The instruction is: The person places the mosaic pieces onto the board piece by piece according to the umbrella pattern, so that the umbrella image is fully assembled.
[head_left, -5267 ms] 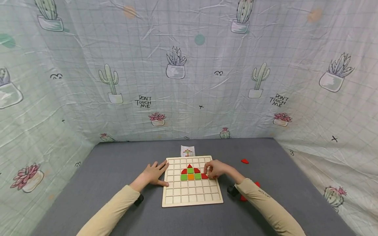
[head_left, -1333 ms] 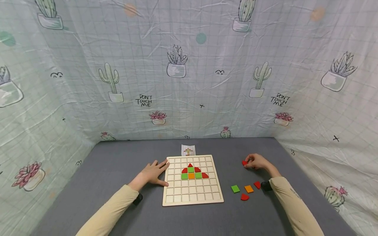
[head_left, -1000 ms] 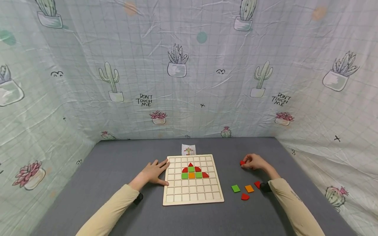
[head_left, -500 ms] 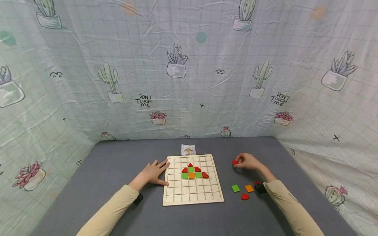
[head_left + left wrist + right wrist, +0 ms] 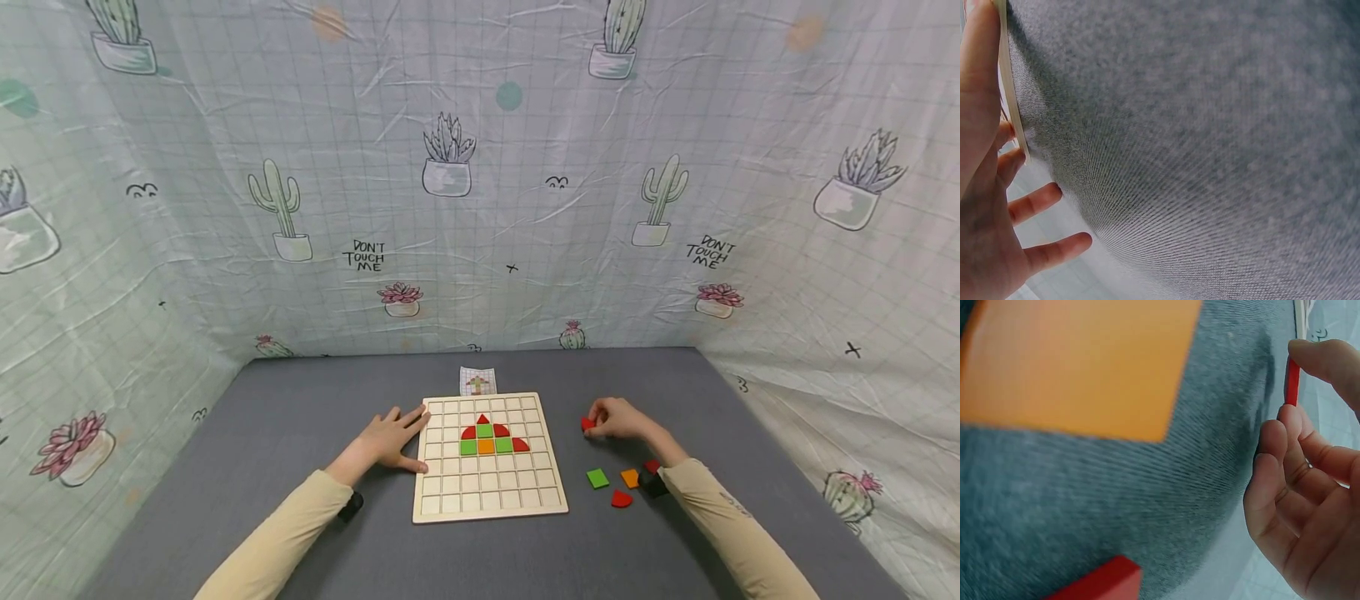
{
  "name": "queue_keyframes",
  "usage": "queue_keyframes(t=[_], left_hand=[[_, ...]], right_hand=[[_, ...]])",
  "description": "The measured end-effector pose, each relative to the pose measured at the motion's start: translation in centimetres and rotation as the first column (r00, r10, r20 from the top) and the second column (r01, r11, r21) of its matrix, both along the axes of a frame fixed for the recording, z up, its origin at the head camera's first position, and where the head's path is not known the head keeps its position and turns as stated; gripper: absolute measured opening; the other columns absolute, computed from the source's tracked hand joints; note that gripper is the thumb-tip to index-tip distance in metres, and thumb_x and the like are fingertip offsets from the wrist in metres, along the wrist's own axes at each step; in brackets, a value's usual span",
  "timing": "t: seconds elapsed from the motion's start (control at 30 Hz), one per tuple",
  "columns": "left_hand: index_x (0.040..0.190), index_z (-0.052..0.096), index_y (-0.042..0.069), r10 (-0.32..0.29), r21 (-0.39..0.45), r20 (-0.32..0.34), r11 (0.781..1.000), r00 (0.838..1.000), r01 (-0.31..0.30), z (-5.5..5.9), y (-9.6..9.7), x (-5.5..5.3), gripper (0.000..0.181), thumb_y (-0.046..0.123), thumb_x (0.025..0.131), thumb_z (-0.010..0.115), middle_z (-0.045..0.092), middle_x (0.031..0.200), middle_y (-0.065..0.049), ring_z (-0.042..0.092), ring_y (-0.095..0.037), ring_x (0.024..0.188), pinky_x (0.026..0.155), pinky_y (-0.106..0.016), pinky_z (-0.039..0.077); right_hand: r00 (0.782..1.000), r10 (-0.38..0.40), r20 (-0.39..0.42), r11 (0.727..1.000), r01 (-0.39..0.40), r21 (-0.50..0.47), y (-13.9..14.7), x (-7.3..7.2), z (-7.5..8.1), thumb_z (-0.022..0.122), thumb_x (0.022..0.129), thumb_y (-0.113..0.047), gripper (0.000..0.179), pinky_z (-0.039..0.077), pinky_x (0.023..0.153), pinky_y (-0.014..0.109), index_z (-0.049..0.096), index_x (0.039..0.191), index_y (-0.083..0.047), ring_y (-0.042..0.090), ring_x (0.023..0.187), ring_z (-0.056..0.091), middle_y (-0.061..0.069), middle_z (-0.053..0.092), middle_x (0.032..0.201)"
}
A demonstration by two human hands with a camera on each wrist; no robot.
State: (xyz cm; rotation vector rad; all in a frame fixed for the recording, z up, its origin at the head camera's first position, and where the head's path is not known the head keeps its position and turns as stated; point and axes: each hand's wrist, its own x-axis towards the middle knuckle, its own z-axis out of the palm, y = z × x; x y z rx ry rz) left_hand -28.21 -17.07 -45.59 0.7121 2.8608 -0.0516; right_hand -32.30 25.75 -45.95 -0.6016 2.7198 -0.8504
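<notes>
The right hand [image 5: 618,418] is pinching a red piece [image 5: 587,424] between thumb and fingers — the piece is sitting right of the wooden board [image 5: 490,483], apart from it. The left hand [image 5: 384,440] is touching the board's left edge, its fingers standing wide. A green square [image 5: 597,478] and an orange square [image 5: 629,478] are lying on the worktop [image 5: 300,433].

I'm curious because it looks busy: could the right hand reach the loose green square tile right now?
Probably yes: the loose green square tile lies uncovered near the right hand, though that hand pinches a red tile.
</notes>
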Motion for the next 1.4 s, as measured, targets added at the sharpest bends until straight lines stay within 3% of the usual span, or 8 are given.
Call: queue_keyframes(t=[0.2, 0.33, 0.57, 0.87, 1.4], left_hand=[[0.143, 0.022, 0.014, 0.002, 0.015, 0.010, 1.000, 1.000, -0.002, -0.1, -0.1, 0.0, 0.094, 0.065, 0.071, 0.055, 0.021, 0.149, -0.005, 0.026, -0.040, 0.130, 0.095, -0.060, 0.028], [0.143, 0.022, 0.014, -0.002, 0.017, 0.004, 1.000, 1.000, 0.002, -0.1, -0.1, 0.0, 0.094, 0.065, 0.072, 0.054, 0.020, 0.149, -0.005, 0.025, -0.040, 0.130, 0.095, -0.060, 0.028], [0.143, 0.023, 0.014, -0.008, 0.019, -0.001, 1.000, 1.000, 0.008, -0.2, -0.1, 0.0, 0.093, 0.065, 0.072, 0.054, 0.021, 0.149, -0.005, 0.027, -0.040, 0.129, 0.094, -0.060, 0.029], [0.143, 0.023, 0.014, -0.010, 0.017, 0.001, 1.000, 1.000, 0.010, -0.1, -0.2, 0.0, 0.093, 0.065, 0.072, 0.054, 0.020, 0.149, -0.005, 0.026, -0.040, 0.129, 0.094, -0.060, 0.029], [0.143, 0.023, 0.014, -0.012, 0.015, -0.009, 1.000, 1.000, 0.012, -0.5, -0.2, -0.1, 0.094, 0.065, 0.071, 0.055, 0.021, 0.149, -0.005, 0.029, -0.037, 0.126, 0.092, -0.058, 0.031]], right_hand=[[1.000, 0.022, 0.008, 1.000, -0.022, 0.007, 0.0, -0.1, -0.4, 0.071, 0.075, -0.015, 0.022, 0.038, 0.050, 0.024, 0.057, 0.084, 0.000, 0.009, 0.052, 0.044, 0.001, 0.053, 0.062], [0.998, 0.049, 0.025, 0.999, -0.049, -0.005, 0.2, -0.2, -0.2, 0.071, 0.075, -0.016, 0.028, 0.039, 0.048, 0.024, 0.057, 0.093, -0.002, 0.009, 0.050, 0.045, 0.002, 0.055, 0.062], [0.986, 0.089, 0.142, 0.996, -0.086, -0.028, 0.7, -0.7, 0.2, 0.068, 0.077, -0.012, 0.038, 0.036, 0.047, 0.023, 0.057, 0.113, -0.007, 0.008, 0.049, 0.043, 0.004, 0.057, 0.065], [0.989, 0.088, 0.115, 0.996, -0.086, -0.017, 0.7, -0.9, 0.1, 0.067, 0.079, -0.013, 0.026, 0.037, 0.046, 0.022, 0.059, 0.104, -0.008, 0.007, 0.047, 0.042, 0.002, 0.056, 0.063], [0.987, 0.132, 0.089, 0.990, -0.127, -0.056, 1.1, -0.8, -0.2, 0.067, 0.079, -0.013, 0.022, 0.036, 0.044, 0.022, 0.059, 0.096, -0.003, 0.005, 0.046, 0.040, 0.005, 0.058, 0.062]])
